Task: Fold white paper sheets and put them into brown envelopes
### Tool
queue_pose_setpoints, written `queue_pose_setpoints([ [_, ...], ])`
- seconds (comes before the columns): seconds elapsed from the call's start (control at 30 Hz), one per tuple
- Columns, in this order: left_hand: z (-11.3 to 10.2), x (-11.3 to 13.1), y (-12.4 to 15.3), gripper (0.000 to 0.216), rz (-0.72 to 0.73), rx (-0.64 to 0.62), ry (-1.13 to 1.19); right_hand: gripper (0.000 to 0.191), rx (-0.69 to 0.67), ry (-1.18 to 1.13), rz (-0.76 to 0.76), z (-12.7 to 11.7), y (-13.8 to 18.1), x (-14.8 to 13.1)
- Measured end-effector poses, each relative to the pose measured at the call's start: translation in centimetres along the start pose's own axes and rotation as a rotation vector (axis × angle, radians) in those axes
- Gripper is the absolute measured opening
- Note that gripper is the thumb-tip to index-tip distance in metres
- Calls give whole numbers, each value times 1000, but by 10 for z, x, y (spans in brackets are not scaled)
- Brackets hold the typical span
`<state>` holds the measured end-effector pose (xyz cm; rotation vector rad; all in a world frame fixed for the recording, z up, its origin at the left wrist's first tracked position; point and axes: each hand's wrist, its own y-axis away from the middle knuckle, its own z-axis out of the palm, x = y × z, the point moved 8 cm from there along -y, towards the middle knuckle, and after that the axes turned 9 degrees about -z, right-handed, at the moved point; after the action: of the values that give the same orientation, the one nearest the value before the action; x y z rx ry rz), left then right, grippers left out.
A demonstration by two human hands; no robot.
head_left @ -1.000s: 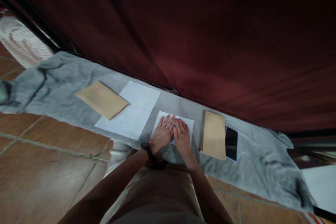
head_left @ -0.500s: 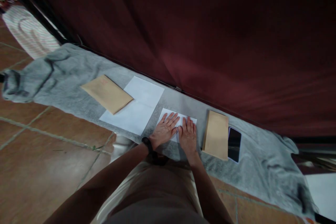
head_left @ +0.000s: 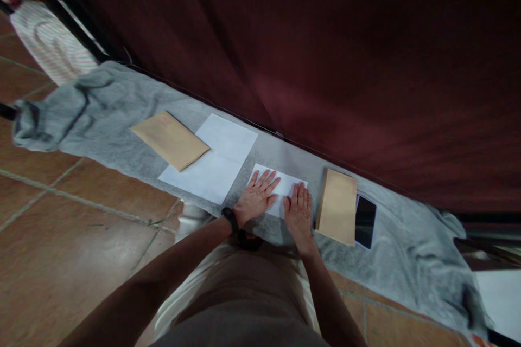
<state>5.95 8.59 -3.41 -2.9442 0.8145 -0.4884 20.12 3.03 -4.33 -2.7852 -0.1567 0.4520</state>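
Around the small white sheet [head_left: 285, 186], tiled floor [head_left: 93, 249] shows at eight o'clock, grey cloth [head_left: 106, 124] underneath, dark red fabric [head_left: 280, 54] at twelve. Partly covering the sheet, the left hand [head_left: 255, 198] lies flat, fingers fanned wide, and the right hand [head_left: 299, 216] flat toward four, fingers closer together. A brown envelope [head_left: 171, 141] overlaps larger white paper [head_left: 228, 154] at ten; past three sit stacked brown envelopes [head_left: 337, 207], then a phone [head_left: 365, 222].
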Motion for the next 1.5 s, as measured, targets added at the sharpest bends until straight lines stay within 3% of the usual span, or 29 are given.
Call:
queue_pose_setpoints([
  [0.13,-1,1,0,57,-4,-1,2,58,-5,-34,8,1,-8,-8],
  [0.37,-1,1,0,55,0,-30,-20,53,-136,-68,-44,14,-17,-30],
  [1.07,-12,-22,7,60,-157,91,-71,51,-66,129,-83,1,-7,-18],
  [1.3,7,27,9,56,148,-48,-62,52,-102,131,-78,4,-6,-17],
  [1.5,9,29,11,54,164,-65,-43,54,-123,126,-86,5,-5,-16],
])
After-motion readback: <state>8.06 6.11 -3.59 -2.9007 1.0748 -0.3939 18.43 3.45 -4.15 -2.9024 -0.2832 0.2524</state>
